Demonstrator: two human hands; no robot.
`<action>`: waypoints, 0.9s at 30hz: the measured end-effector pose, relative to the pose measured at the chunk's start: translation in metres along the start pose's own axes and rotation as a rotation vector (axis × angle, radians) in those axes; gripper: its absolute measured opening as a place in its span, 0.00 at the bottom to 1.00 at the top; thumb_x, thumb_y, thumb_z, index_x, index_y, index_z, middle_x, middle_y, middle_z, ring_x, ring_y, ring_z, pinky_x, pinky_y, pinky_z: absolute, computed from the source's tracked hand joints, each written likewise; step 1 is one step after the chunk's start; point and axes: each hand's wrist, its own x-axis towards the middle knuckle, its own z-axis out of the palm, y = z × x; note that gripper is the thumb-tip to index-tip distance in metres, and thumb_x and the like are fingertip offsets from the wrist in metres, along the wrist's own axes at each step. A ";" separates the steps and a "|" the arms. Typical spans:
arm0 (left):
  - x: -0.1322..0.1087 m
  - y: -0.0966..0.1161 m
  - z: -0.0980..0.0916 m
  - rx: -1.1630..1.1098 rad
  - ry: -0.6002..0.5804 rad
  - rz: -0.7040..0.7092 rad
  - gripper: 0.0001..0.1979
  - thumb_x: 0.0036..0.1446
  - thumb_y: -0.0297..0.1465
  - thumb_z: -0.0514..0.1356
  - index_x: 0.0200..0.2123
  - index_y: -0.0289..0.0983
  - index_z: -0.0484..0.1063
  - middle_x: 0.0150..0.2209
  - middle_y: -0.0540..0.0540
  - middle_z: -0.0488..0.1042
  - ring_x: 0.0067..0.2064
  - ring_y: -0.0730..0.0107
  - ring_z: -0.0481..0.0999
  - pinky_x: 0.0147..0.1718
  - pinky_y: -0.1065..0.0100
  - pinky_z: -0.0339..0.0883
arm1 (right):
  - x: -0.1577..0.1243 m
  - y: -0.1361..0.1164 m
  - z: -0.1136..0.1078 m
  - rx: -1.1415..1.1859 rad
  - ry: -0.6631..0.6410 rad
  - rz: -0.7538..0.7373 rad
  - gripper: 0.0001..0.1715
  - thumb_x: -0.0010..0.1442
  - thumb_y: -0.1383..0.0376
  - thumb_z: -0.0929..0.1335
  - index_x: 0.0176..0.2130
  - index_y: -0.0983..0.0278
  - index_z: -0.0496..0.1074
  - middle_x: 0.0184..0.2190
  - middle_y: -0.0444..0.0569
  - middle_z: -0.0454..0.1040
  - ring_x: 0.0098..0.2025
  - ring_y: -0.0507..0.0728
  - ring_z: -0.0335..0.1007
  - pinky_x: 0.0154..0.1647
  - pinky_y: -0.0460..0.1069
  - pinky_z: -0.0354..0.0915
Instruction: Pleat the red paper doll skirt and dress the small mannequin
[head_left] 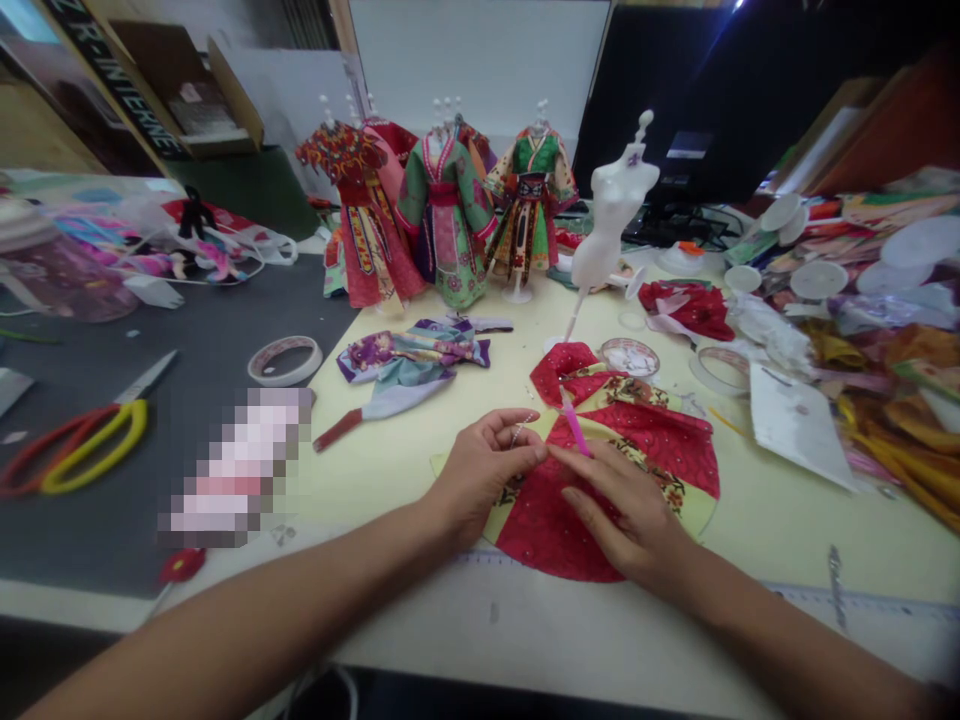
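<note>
A red and yellow patterned paper doll skirt (645, 450) lies fanned out on the pale table in front of me. My left hand (484, 475) rests at its left edge, fingers curled in a pinch on a short string of small beads (519, 430). My right hand (626, 510) lies on the skirt, its fingers closed on a thin pink tool (576, 425) that points up and away. The fingertips of both hands nearly meet over the skirt.
A bare white mannequin (611, 220) and several dressed doll mannequins (442, 215) stand behind. A purple folded garment (412, 360), a tape roll (285, 360), a small round dish (628, 356), scissors (90, 440) on a grey mat, and piles of paper scraps (885, 350) at right surround the skirt.
</note>
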 end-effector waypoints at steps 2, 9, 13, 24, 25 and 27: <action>0.000 0.001 0.000 0.004 0.002 0.003 0.22 0.43 0.25 0.66 0.43 0.33 0.66 0.28 0.52 0.70 0.27 0.81 0.68 0.29 0.75 0.59 | 0.000 0.000 0.000 -0.002 0.002 0.002 0.27 0.59 0.71 0.63 0.58 0.60 0.58 0.43 0.54 0.66 0.46 0.58 0.64 0.46 0.55 0.64; 0.000 0.000 -0.001 0.014 -0.014 0.011 0.21 0.43 0.25 0.66 0.43 0.34 0.66 0.28 0.51 0.70 0.28 0.80 0.68 0.30 0.75 0.60 | 0.000 -0.001 0.000 -0.013 0.004 0.015 0.26 0.59 0.70 0.63 0.57 0.60 0.59 0.41 0.52 0.67 0.44 0.57 0.64 0.44 0.54 0.64; 0.001 -0.001 -0.001 0.022 -0.017 0.010 0.21 0.44 0.25 0.65 0.43 0.34 0.66 0.28 0.52 0.69 0.28 0.80 0.68 0.31 0.74 0.59 | 0.000 -0.001 -0.001 -0.010 0.003 0.029 0.25 0.60 0.70 0.62 0.56 0.59 0.60 0.40 0.51 0.67 0.43 0.56 0.63 0.45 0.53 0.63; 0.002 -0.002 -0.002 0.048 -0.052 0.029 0.19 0.45 0.24 0.64 0.43 0.34 0.66 0.28 0.52 0.70 0.27 0.82 0.66 0.29 0.76 0.57 | 0.002 0.002 0.001 -0.070 0.051 0.058 0.20 0.60 0.70 0.62 0.52 0.62 0.63 0.38 0.50 0.69 0.41 0.55 0.65 0.43 0.51 0.63; 0.001 -0.002 -0.002 0.051 -0.058 0.033 0.20 0.45 0.24 0.64 0.43 0.35 0.66 0.28 0.52 0.70 0.27 0.82 0.65 0.29 0.76 0.57 | 0.002 0.004 0.001 -0.077 0.073 0.068 0.18 0.59 0.70 0.62 0.51 0.62 0.64 0.39 0.50 0.69 0.42 0.55 0.65 0.44 0.51 0.63; 0.001 -0.002 -0.002 0.054 -0.061 0.042 0.21 0.45 0.24 0.65 0.44 0.35 0.66 0.28 0.52 0.70 0.27 0.82 0.66 0.29 0.76 0.58 | 0.003 0.005 0.001 -0.077 0.103 0.084 0.17 0.59 0.70 0.62 0.49 0.62 0.65 0.39 0.50 0.70 0.43 0.56 0.66 0.43 0.51 0.64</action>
